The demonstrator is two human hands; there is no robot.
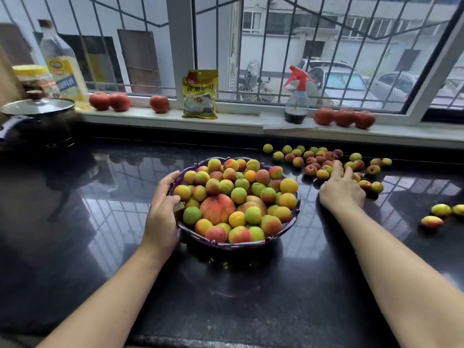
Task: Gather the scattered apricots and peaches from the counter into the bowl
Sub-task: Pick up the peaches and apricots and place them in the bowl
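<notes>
A purple bowl point(278, 238) stands in the middle of the black counter, heaped with small yellow, green and red apricots and a larger pink peach point(217, 208). My left hand point(162, 209) grips the bowl's left rim, fingers curled over the edge. My right hand point(342, 188) reaches into the scattered pile of apricots point(313, 159) to the right of the bowl, its fingers spread over the fruit. Whether it holds any I cannot tell. Three more apricots point(440, 214) lie apart at the far right.
Red peaches line the windowsill at the left point(109, 101) and right point(344, 118). A yellow packet point(200, 94) and a spray bottle point(296, 101) stand there too. An oil bottle point(64, 64), a jar and a lidded pot point(37, 114) fill the back left corner.
</notes>
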